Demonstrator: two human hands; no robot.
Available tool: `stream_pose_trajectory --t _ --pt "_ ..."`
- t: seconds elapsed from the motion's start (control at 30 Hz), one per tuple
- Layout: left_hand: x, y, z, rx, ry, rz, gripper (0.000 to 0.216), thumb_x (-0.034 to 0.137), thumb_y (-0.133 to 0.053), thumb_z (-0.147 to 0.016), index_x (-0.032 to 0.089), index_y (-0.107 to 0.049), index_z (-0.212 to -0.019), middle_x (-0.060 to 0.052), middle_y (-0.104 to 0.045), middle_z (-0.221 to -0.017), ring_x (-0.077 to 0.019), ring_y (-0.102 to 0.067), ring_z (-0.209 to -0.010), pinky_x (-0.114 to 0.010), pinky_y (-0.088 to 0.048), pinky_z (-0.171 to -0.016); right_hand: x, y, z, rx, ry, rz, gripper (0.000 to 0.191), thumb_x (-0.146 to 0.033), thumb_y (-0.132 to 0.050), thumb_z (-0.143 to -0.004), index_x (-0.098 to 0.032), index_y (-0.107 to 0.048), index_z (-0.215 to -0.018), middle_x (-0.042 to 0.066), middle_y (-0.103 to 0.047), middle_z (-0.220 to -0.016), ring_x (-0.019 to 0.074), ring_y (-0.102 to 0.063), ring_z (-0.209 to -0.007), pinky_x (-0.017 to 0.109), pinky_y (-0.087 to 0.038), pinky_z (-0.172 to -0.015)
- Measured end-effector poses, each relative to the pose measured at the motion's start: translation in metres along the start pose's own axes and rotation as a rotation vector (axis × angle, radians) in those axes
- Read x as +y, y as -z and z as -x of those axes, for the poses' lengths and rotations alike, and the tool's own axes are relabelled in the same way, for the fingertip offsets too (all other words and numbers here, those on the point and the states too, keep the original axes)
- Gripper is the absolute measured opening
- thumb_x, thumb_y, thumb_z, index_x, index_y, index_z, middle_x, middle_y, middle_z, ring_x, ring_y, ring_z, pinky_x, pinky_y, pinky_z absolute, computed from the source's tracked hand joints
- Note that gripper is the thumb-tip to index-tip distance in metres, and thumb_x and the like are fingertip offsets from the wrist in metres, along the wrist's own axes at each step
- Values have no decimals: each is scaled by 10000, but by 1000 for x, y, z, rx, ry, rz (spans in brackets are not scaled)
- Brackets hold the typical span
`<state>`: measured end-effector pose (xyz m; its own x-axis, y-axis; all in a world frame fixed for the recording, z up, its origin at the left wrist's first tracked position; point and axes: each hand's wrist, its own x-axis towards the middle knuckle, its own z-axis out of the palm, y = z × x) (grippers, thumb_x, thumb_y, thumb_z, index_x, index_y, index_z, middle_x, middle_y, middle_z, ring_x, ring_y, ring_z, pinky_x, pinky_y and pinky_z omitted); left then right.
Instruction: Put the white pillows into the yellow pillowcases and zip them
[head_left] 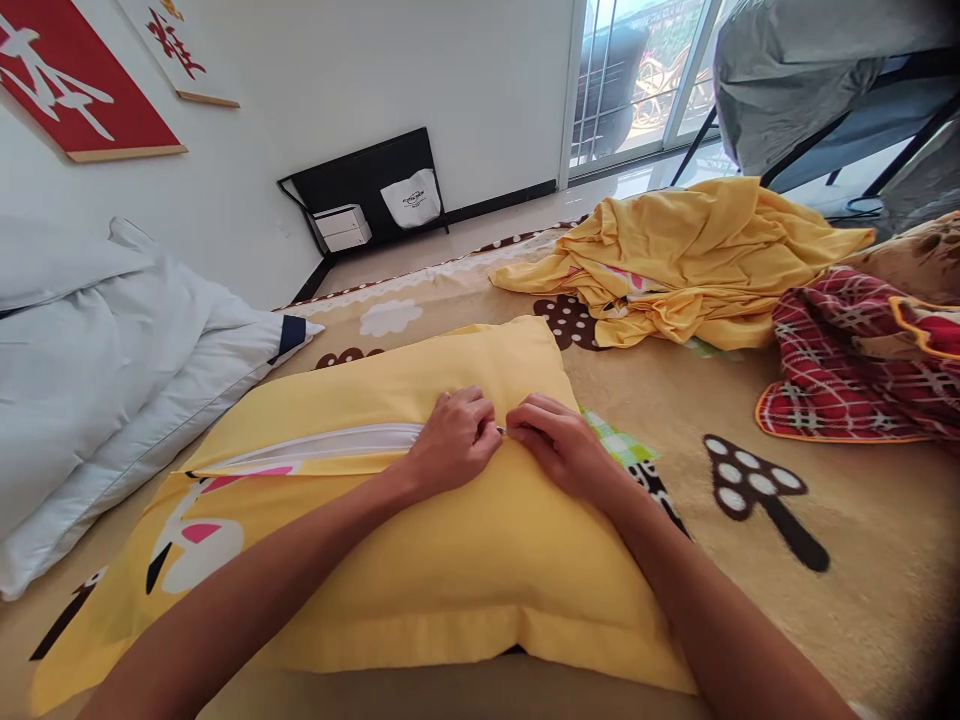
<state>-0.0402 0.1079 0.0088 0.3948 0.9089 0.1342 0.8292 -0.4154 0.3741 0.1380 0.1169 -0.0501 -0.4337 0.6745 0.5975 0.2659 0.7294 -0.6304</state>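
A stuffed yellow pillowcase (420,580) lies on the mushroom-print blanket (862,530) — likely light, soft and yielding, best held beside its opening (337,446). The left hand (457,435) and right hand (555,440), fingers curled closed, pinch it there.

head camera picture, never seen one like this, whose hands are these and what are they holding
No machine here: a person wears the camera on their head, and it looks forward and down. Their own bare left hand and right hand pinch at a yellow pillowcase beside its opening, where white shows inside; the exact bit pinched is too small to tell. It lies on a patterned tan blanket, with white bedding to the left, crumpled yellow cloth and red plaid cloth to the right.
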Motion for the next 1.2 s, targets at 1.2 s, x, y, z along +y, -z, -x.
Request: stream_pose_trajectory --t 1.2 --pt "-50 46 55 152 7 210 201 246 -408 -881 183 -460 -697 -24 -515 -806 -165 -501 -769 -336 -379 -774 -57 -45 -52 -29 168 520 137 -270 -600 -893 -222 -714 -954 49 -687 -903 193 -567 -856 335 -412 -754"
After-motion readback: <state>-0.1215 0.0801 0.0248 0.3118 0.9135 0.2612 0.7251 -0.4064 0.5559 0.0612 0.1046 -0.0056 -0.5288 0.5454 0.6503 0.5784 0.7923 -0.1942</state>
